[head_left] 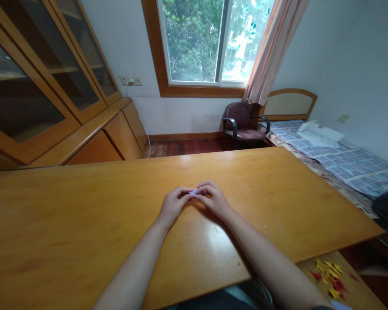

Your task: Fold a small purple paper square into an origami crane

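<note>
Both my hands meet over the middle of a wide wooden table [84,224]. My left hand [173,203] and my right hand [215,199] have their fingers curled inward, pinching a small pale piece of paper [194,192] between them. Only a sliver of the paper shows between the fingertips; the rest is hidden by my fingers. The hands rest on or just above the tabletop.
Several small red and yellow folded paper pieces [330,275] lie on a lower wooden surface at the bottom right. A glass-door cabinet [45,86] stands at left, a dark chair [242,122] under the window, and a bed [342,159] at right.
</note>
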Demonstrator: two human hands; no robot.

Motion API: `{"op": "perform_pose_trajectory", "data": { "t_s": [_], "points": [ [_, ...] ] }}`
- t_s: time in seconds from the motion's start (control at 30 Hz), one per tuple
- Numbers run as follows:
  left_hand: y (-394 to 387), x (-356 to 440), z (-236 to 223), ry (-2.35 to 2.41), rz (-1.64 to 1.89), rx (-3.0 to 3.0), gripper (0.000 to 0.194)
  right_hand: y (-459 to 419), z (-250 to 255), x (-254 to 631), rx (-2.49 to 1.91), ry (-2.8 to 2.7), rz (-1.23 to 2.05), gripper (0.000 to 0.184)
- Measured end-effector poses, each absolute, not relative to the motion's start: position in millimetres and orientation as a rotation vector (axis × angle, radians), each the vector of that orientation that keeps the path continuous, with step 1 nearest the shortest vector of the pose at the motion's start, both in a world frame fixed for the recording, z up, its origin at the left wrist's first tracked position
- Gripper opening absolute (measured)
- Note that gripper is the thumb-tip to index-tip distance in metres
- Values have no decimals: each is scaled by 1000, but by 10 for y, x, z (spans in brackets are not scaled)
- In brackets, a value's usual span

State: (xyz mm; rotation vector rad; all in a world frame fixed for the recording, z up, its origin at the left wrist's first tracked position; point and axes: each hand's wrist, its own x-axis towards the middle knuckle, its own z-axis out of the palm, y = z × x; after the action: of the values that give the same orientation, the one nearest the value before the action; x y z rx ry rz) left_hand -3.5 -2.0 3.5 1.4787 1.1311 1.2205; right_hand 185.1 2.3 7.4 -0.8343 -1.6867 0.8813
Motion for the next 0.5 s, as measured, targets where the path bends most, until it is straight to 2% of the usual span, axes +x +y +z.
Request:
{"op": "perform_pose_trajectory", "data": {
  "t_s": [0.5],
  "points": [
    [-23, -2, 36, 1062, 1217, 1328, 22, 21, 90, 1845, -883, -1624, 985, 17]
  ]
}}
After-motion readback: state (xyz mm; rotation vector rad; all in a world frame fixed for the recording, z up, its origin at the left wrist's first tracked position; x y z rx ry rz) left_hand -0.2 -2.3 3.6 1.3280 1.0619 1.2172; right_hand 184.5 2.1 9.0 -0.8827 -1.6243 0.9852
